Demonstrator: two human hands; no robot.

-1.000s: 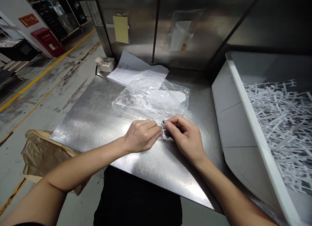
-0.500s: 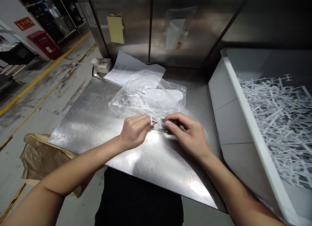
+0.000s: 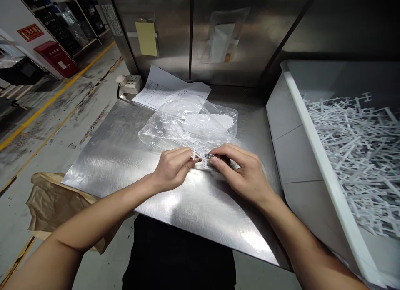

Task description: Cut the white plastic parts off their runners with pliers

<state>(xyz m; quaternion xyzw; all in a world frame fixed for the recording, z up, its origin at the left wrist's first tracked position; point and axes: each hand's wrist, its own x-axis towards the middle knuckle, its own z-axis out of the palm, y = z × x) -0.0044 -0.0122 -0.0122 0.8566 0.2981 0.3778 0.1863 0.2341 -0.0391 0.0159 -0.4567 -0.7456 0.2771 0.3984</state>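
Note:
My left hand (image 3: 171, 168) pinches a small white plastic piece (image 3: 200, 158) with short cross-bars, just above the steel table (image 3: 125, 156). My right hand (image 3: 242, 171) meets it from the right and grips a small dark tool whose tip touches the piece; most of the tool is hidden under the fingers. Right behind both hands lies a crumpled clear plastic bag (image 3: 187, 123) with some white material inside.
A large white bin (image 3: 300, 127) at the right holds several white plastic runner pieces (image 3: 359, 144). Printed papers (image 3: 165, 90) and a power strip (image 3: 128, 82) lie at the table's back left. A brown paper bag (image 3: 53, 202) hangs below the left edge. Steel panels stand behind.
The white piece has turned from upright to lying sideways between my fingers, and both hands have lifted slightly toward the bag. The view has shifted a little.

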